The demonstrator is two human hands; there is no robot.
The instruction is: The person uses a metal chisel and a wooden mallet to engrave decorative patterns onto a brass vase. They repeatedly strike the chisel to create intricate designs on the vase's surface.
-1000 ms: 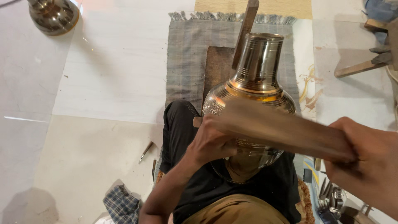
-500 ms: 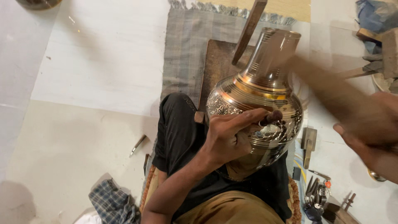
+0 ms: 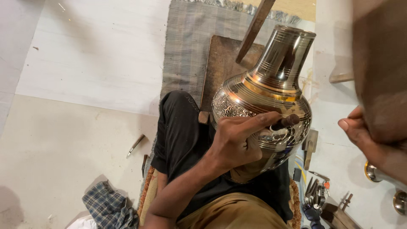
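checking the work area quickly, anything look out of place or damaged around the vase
Nothing looks damaged. The metal vase leans over the lap, steadied by the left hand, which presses a small punch to its patterned side. A few small tools lie loose on the floor at the left, and a checked cloth is crumpled there.

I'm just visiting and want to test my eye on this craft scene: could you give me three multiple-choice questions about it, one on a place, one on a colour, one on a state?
1. Where does the metal vase rest?
A. on the person's lap
B. on a shelf
C. in a sink

2. What colour is the folded cloth on the floor at lower left?
A. plain red
B. blue and white checked
C. yellow

3. What is the left hand doing?
A. lying flat on the floor
B. hanging empty
C. gripping a small dark tool against the vase

Answers: 1 A, the vase sits over the dark trousers; 2 B, the checks show clearly; 3 C, the fingers close round the tool, its tip on the engraved band.
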